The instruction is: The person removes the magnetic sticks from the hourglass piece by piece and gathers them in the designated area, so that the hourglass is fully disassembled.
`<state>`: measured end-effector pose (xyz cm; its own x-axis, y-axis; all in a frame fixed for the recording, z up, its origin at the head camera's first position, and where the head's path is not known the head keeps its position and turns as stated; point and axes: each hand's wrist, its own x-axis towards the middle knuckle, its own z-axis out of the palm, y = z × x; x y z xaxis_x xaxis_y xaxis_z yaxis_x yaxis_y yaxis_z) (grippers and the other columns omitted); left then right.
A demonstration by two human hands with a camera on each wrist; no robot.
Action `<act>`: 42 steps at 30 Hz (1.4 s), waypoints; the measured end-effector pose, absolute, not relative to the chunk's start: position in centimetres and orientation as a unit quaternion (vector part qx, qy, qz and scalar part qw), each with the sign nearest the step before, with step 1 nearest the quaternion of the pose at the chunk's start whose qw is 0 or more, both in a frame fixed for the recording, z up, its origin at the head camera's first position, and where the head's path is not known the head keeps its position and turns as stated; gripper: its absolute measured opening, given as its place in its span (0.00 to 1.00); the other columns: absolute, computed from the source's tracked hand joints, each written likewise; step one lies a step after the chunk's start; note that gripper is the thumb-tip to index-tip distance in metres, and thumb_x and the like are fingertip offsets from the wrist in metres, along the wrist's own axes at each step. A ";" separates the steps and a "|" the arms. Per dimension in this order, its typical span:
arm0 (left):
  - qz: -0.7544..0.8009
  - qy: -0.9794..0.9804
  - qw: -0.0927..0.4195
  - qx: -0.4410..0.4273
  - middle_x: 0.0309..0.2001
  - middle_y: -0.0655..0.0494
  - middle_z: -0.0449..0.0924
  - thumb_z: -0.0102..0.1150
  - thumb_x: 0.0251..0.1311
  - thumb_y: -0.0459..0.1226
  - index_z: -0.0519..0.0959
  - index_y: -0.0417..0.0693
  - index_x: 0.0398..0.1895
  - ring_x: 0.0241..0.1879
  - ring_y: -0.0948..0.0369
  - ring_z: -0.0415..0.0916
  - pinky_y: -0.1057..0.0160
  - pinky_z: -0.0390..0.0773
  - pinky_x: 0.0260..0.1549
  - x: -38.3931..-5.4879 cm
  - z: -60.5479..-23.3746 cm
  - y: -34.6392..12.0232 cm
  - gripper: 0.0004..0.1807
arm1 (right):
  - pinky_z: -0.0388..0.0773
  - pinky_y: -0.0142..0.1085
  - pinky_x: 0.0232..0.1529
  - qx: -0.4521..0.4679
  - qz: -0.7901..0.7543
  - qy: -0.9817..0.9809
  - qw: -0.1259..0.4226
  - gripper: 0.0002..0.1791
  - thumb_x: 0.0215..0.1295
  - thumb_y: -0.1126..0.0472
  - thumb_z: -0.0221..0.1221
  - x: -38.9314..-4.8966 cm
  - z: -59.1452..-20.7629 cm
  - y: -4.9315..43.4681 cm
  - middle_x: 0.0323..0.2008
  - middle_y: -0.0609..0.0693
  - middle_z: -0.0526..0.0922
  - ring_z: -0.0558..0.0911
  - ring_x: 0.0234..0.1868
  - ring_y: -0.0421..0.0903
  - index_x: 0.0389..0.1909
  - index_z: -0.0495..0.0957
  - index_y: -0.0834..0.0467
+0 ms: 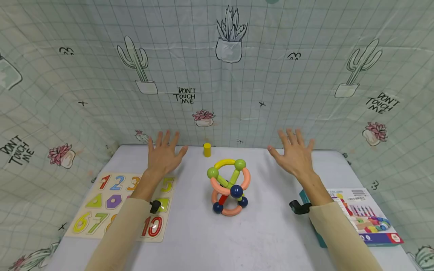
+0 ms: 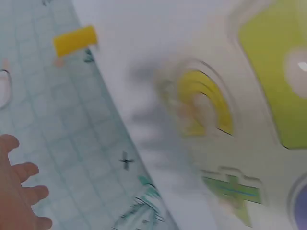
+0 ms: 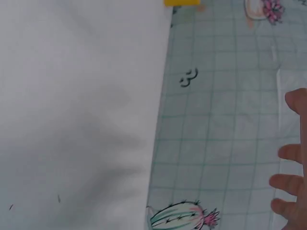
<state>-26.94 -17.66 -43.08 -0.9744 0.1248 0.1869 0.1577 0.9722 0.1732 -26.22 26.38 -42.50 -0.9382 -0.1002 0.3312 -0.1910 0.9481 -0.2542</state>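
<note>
Both hands are raised with fingers spread and nothing in them. My left hand (image 1: 162, 158) is over the far left of the table, near the number puzzle board (image 1: 171, 210); its fingertips also show at the lower left of the left wrist view. Over the far right is my right hand (image 1: 295, 157), its fingertips at the right edge of the right wrist view. Between the hands stands a built figure of curved and straight rods with balls (image 1: 236, 191) in green, navy, salmon, yellow and red. Behind it, a small yellow cylinder (image 1: 207, 149) stands at the table's back edge.
A toy box (image 1: 373, 218) with a printed lid lies at the right, partly under the right forearm. The left forearm hides part of the puzzle board. A grid-patterned cloth (image 1: 237, 82) with plant drawings hangs behind the white table (image 1: 217, 244).
</note>
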 end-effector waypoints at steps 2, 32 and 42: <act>-0.109 -0.985 0.098 -0.088 0.80 0.44 0.48 0.33 0.71 0.67 0.51 0.57 0.81 0.79 0.42 0.41 0.34 0.31 0.72 -26.5 -42.2 -16.7 0.42 | 0.39 0.76 0.65 0.100 0.172 -0.967 0.158 0.41 0.70 0.30 0.49 -25.6 -41.7 25.6 0.74 0.62 0.62 0.53 0.77 0.65 0.72 0.68 0.55; -0.380 -0.864 -0.131 -0.302 0.45 0.56 0.82 0.56 0.73 0.49 0.73 0.60 0.70 0.23 0.61 0.79 0.61 0.79 0.28 -22.3 -38.3 -6.7 0.24 | 0.76 0.40 0.27 0.226 0.393 -0.885 -0.106 0.13 0.75 0.49 0.55 -20.9 -38.8 17.0 0.22 0.44 0.83 0.80 0.23 0.46 0.40 0.82 0.53; -0.423 -0.856 -0.186 -0.232 0.51 0.52 0.82 0.50 0.75 0.54 0.63 0.66 0.76 0.28 0.61 0.73 0.62 0.72 0.30 -21.2 -39.2 -7.9 0.28 | 0.68 0.34 0.17 0.163 0.485 -0.849 -0.131 0.13 0.73 0.51 0.56 -20.7 -39.5 15.9 0.18 0.51 0.82 0.71 0.14 0.44 0.44 0.81 0.57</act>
